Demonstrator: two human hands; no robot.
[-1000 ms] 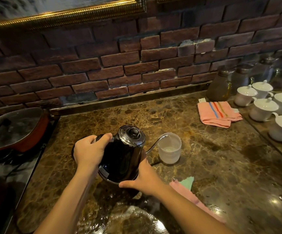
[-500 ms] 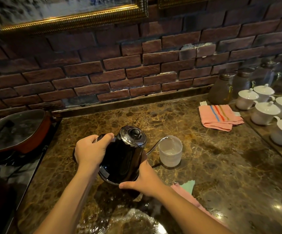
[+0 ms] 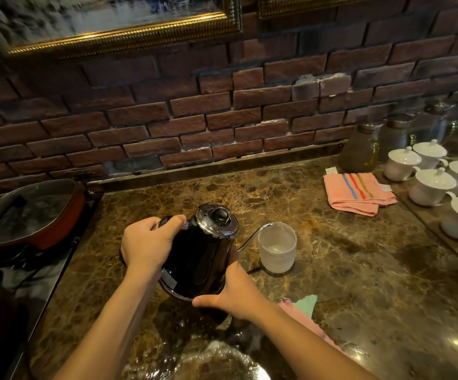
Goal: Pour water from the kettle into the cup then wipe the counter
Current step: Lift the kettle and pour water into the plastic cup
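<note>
A black gooseneck kettle (image 3: pixel 200 256) with a chrome lid is tilted to the right above the brown marble counter (image 3: pixel 359 283). My left hand (image 3: pixel 147 242) grips its handle. My right hand (image 3: pixel 236 292) supports its lower right side and base. The thin spout tip reaches over the rim of a translucent plastic cup (image 3: pixel 277 246), which stands upright with a little water at its bottom. A pink and green cloth (image 3: pixel 304 308) lies on the counter, partly hidden under my right forearm.
A folded pink striped towel (image 3: pixel 356 193) lies at the back right. Several white lidded cups (image 3: pixel 430 185) and glass jars (image 3: pixel 359 149) stand at the far right. A red lidded pan (image 3: pixel 27 215) sits left on the stove. A brick wall runs behind.
Both hands and the kettle hold nearly the same pose, with the spout staying over the cup. The water level in the cup looks about the same.
</note>
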